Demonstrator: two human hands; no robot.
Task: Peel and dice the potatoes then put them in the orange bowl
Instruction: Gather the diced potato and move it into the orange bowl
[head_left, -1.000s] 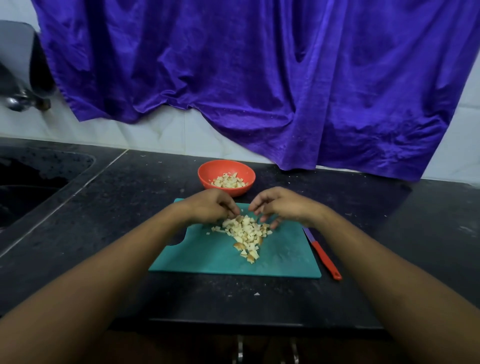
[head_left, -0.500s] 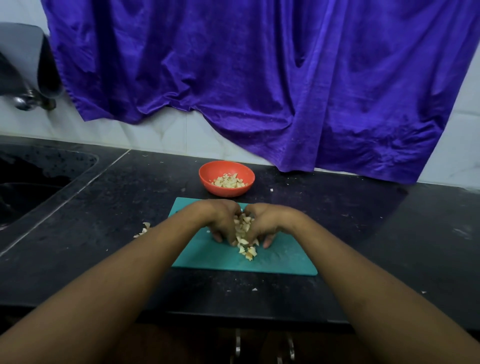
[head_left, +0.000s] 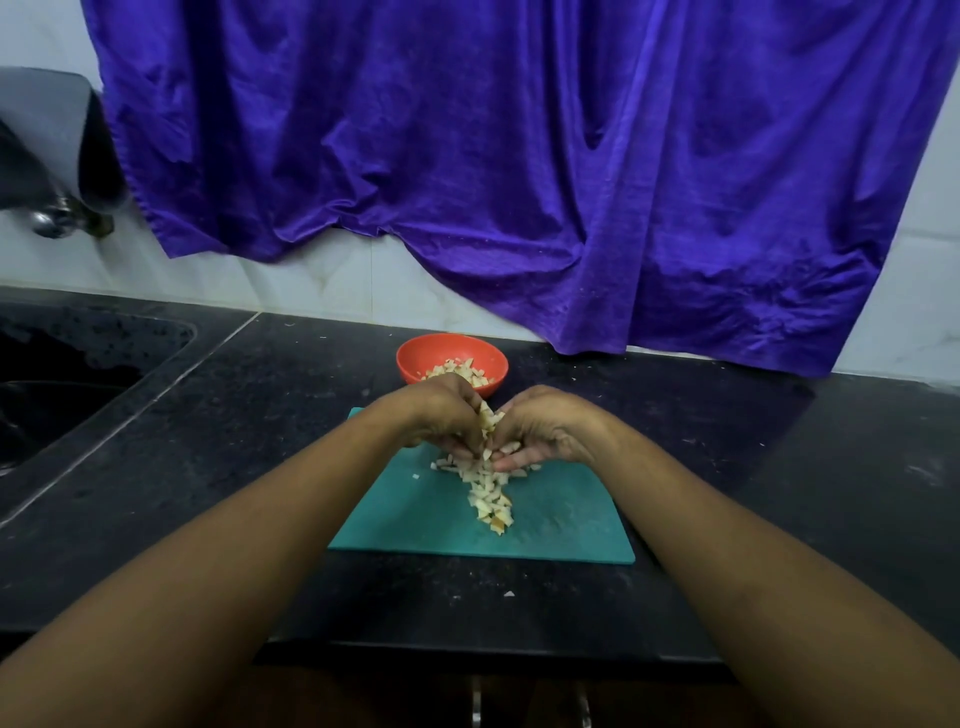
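A heap of diced potato (head_left: 488, 491) lies on the teal cutting board (head_left: 415, 525). My left hand (head_left: 441, 415) and my right hand (head_left: 545, 434) are cupped together over the far end of the heap, fingers curled round a scoop of dice held between them just above the board. Some dice trail down from the hands to the heap. Behind the hands stands the orange bowl (head_left: 415, 356), which holds more diced potato (head_left: 457, 370).
The black counter (head_left: 753, 467) runs to a sink (head_left: 62, 374) at the left, with a metal tap (head_left: 49, 221) on the tiled wall. A purple cloth (head_left: 519, 182) hangs behind the bowl. A stray potato bit (head_left: 509, 593) lies near the counter's front edge.
Both hands closed in from either side of the heap, pressed the dice together and have lifted a scoop of them a little toward the bowl.
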